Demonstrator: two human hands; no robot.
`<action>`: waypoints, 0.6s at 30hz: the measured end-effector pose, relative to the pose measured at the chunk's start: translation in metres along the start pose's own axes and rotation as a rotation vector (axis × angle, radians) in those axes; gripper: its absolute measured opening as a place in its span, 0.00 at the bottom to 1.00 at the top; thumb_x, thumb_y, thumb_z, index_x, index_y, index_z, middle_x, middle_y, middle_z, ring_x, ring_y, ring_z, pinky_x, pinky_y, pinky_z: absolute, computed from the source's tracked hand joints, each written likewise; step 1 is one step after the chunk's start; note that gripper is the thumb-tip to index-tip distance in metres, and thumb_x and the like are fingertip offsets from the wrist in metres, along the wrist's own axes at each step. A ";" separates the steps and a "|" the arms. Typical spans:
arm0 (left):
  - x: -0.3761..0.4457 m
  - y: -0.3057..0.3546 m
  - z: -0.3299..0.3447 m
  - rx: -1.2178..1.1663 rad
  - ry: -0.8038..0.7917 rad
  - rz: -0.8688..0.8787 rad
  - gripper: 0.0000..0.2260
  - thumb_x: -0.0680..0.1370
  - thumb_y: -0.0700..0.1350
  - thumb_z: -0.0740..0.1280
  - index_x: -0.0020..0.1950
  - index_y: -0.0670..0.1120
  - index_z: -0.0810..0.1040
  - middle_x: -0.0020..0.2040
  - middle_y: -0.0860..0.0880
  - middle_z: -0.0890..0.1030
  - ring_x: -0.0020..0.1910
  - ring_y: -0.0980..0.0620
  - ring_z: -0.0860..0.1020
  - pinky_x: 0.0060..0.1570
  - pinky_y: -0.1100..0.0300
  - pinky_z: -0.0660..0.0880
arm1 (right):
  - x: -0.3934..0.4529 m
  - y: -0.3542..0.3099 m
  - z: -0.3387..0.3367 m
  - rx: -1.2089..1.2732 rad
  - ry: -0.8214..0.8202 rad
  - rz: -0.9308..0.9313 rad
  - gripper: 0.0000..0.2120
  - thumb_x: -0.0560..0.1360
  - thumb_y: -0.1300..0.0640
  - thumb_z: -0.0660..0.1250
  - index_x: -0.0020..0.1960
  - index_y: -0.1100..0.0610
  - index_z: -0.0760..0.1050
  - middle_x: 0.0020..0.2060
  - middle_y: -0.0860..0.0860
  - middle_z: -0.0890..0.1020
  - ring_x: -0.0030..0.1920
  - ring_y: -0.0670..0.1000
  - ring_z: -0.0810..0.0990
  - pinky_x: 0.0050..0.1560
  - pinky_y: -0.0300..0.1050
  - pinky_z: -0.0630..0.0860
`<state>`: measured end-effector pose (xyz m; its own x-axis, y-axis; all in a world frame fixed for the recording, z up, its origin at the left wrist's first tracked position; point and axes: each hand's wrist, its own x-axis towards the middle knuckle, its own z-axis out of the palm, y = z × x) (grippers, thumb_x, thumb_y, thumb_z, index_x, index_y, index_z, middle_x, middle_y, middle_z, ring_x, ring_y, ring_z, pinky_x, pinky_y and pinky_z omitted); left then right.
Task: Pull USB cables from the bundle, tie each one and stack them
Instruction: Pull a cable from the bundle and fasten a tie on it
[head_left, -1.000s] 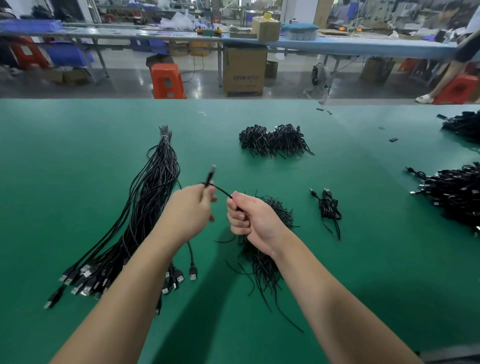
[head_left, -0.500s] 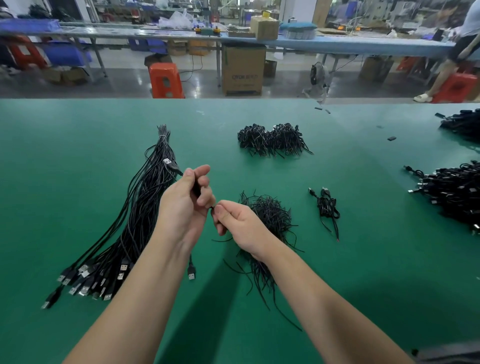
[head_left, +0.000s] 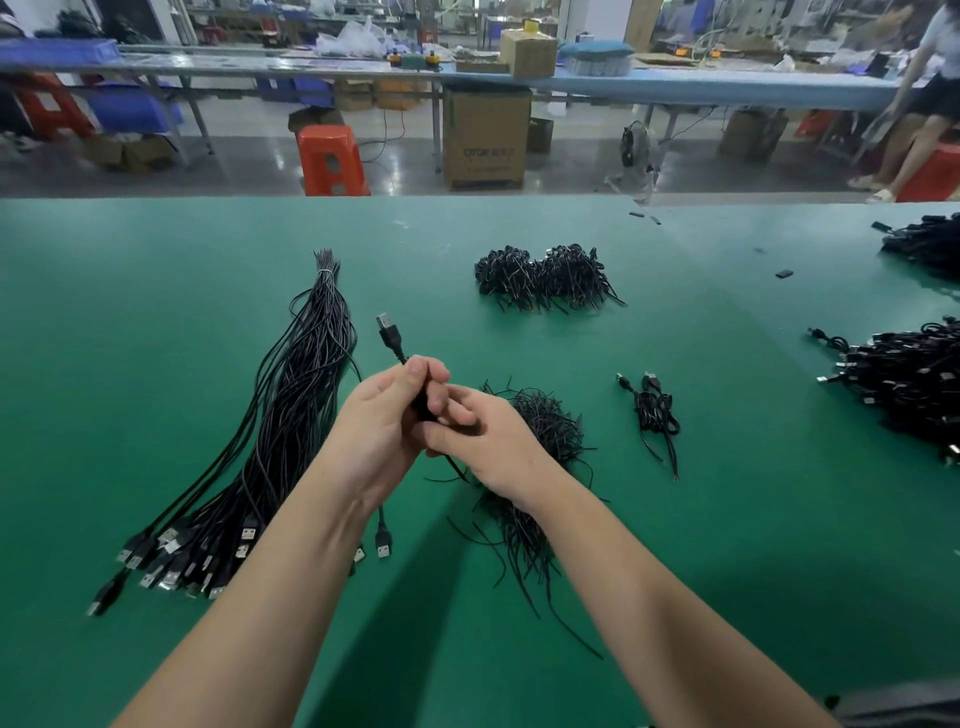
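Both hands meet above the green bench (head_left: 156, 322): the left hand (head_left: 382, 431) grips a black cable (head_left: 390, 335), plug end up, and the right hand (head_left: 480, 434) pinches it too. The long bundle (head_left: 291, 431) lies left, a pile of ties (head_left: 540, 431) just under the right hand, one tied cable (head_left: 655, 415) further right.

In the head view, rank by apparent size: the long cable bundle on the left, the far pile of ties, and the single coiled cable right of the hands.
1. Long cable bundle
2. Far pile of ties, though distance shrinks it
3. Single coiled cable
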<state>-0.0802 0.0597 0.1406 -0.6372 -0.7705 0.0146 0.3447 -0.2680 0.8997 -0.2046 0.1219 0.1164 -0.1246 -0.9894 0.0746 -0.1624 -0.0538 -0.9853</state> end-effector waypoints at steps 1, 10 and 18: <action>-0.001 0.000 0.001 -0.028 -0.013 -0.009 0.14 0.81 0.47 0.60 0.42 0.45 0.82 0.33 0.47 0.77 0.36 0.45 0.82 0.38 0.55 0.79 | 0.001 0.000 -0.001 -0.006 -0.001 -0.007 0.12 0.75 0.61 0.73 0.41 0.45 0.77 0.33 0.40 0.78 0.39 0.43 0.77 0.50 0.39 0.76; -0.007 0.009 0.002 0.136 -0.164 -0.211 0.16 0.81 0.46 0.62 0.50 0.34 0.82 0.42 0.38 0.83 0.47 0.40 0.84 0.45 0.54 0.81 | -0.002 0.010 -0.002 0.066 -0.038 -0.002 0.20 0.77 0.70 0.67 0.50 0.44 0.72 0.31 0.37 0.77 0.33 0.36 0.74 0.39 0.26 0.70; -0.016 0.019 0.007 0.282 -0.123 -0.239 0.15 0.84 0.43 0.58 0.47 0.35 0.78 0.38 0.38 0.81 0.42 0.41 0.83 0.45 0.54 0.81 | -0.010 0.018 0.001 -0.253 0.080 -0.094 0.16 0.67 0.58 0.73 0.36 0.49 0.64 0.27 0.41 0.68 0.31 0.42 0.66 0.39 0.43 0.74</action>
<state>-0.0684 0.0705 0.1599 -0.7605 -0.6259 -0.1729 -0.0154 -0.2488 0.9684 -0.2055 0.1306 0.0983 -0.1731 -0.9672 0.1858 -0.4149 -0.0995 -0.9044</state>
